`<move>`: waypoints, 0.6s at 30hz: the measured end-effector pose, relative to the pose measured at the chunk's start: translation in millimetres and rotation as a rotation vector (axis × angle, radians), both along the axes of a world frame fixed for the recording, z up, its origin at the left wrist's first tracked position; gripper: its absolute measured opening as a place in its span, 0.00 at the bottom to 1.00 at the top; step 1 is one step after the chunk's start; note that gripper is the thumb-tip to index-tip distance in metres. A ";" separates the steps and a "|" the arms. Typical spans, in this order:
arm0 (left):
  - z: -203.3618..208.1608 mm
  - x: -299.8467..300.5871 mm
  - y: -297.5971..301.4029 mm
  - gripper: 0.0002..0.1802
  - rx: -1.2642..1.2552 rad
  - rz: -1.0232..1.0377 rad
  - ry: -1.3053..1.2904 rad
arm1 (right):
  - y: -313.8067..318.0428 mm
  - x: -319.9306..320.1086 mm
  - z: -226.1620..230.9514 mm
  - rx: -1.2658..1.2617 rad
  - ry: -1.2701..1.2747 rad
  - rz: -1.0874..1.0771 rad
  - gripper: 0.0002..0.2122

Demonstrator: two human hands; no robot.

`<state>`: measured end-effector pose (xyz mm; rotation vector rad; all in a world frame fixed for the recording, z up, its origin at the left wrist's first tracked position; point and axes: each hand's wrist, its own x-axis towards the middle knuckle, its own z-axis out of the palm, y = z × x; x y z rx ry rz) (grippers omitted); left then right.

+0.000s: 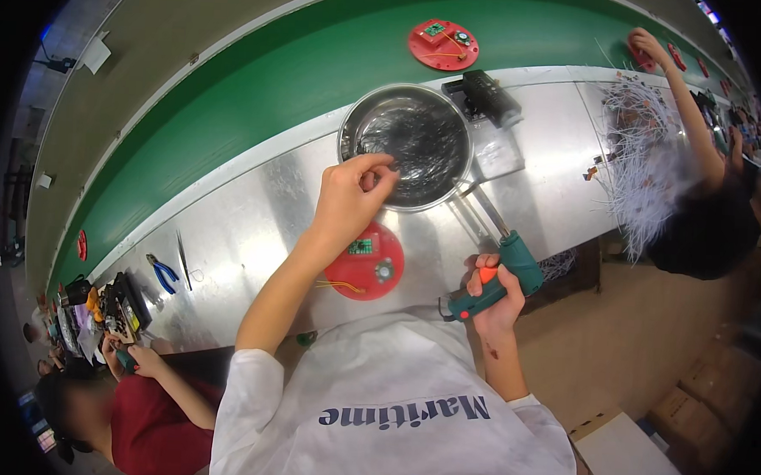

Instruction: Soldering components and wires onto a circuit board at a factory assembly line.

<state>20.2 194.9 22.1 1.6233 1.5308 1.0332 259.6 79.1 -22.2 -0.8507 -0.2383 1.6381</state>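
Note:
My left hand is over the near left rim of a round steel bowl. Its fingers are closed in a pinch; what they hold, if anything, is too small to see. A mass of small dark pieces lies in the bowl. My right hand grips a green electric screwdriver with an orange trigger, its shaft pointing up and left toward the bowl. Below my left hand, partly behind my wrist, lies a red round disc carrying a small green circuit board, a round metal part and yellow wires.
A second red disc rests on the green belt. Right of the bowl stands a black device. White wires are heaped near a co-worker's arm. Blue-handled pliers and tweezers lie at left, near another person.

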 end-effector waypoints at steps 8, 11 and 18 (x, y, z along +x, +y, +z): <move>28.4 2.5 -56.7 0.05 -0.044 -0.117 -0.011 | -2.8 -5.4 3.3 -0.020 -0.164 0.080 0.10; 38.1 3.9 -94.7 0.04 -0.149 -0.188 -0.145 | -0.8 -24.6 23.4 0.059 -0.256 0.237 0.10; 25.1 -2.7 -133.3 0.04 -0.428 -0.133 -0.250 | 11.5 -57.9 27.7 0.215 -0.413 0.387 0.21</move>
